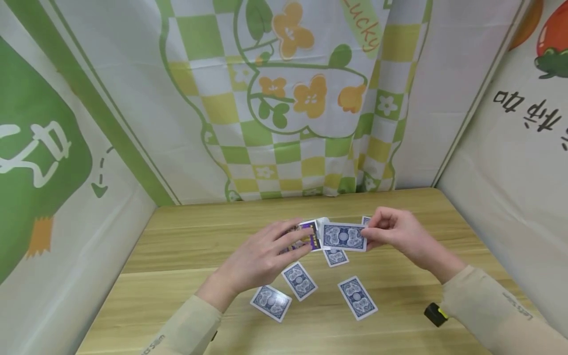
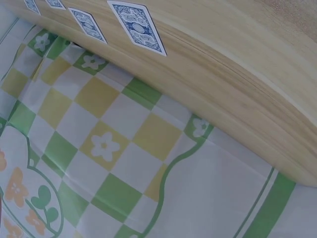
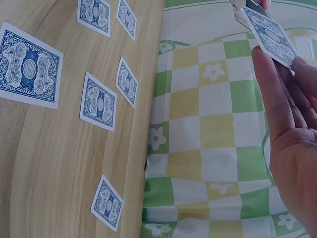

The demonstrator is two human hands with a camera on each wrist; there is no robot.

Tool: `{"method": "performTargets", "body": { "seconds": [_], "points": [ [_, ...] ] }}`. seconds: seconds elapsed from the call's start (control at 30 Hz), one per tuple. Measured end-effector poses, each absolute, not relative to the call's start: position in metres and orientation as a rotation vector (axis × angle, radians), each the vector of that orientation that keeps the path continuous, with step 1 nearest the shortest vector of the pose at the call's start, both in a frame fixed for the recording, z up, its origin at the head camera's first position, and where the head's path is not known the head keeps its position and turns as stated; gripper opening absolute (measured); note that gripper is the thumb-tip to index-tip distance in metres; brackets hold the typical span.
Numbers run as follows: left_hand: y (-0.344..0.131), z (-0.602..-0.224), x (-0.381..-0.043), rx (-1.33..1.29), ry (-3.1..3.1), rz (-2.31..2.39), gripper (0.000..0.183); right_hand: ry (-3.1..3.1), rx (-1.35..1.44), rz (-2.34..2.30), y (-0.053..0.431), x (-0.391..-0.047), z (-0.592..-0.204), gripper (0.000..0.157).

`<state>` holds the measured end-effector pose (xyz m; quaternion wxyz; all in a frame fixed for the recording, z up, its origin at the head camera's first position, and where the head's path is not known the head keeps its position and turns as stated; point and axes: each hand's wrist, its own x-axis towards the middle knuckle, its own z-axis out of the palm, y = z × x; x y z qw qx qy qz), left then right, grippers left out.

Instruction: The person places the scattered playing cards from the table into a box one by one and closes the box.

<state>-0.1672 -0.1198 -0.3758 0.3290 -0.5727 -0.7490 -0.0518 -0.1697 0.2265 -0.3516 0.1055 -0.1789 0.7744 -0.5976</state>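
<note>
My left hand [image 1: 259,256] grips a card box [image 1: 316,235] with a purple and yellow print, its white flap open to the right. My right hand [image 1: 401,234] pinches the right end of a blue-backed playing card [image 1: 343,236] between thumb and fingers. The card's left end is at the mouth of the box; whether it is partly inside I cannot tell. In the right wrist view, that card [image 3: 270,37] tilts up off the thumb and fingers, with the box [image 3: 241,16] beyond it. The left wrist view does not show the left hand.
Several blue-backed cards lie scattered face down on the wooden table [image 1: 199,231], among them one card [image 1: 300,281] near the left hand and another [image 1: 357,298] nearer the front. A patterned cloth [image 1: 284,153] hangs behind the table. A black and yellow object [image 1: 436,314] sits by the right sleeve.
</note>
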Motion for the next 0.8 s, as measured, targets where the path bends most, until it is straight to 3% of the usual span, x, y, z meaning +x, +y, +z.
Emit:
{"method": "performTargets", "body": {
  "seconds": [0.8],
  "points": [
    [-0.116, -0.375, -0.165, -1.537, -1.961, -0.134, 0.051, 2.252, -0.383, -1.743, 0.212, -0.174, -0.350, 0.030]
  ]
}}
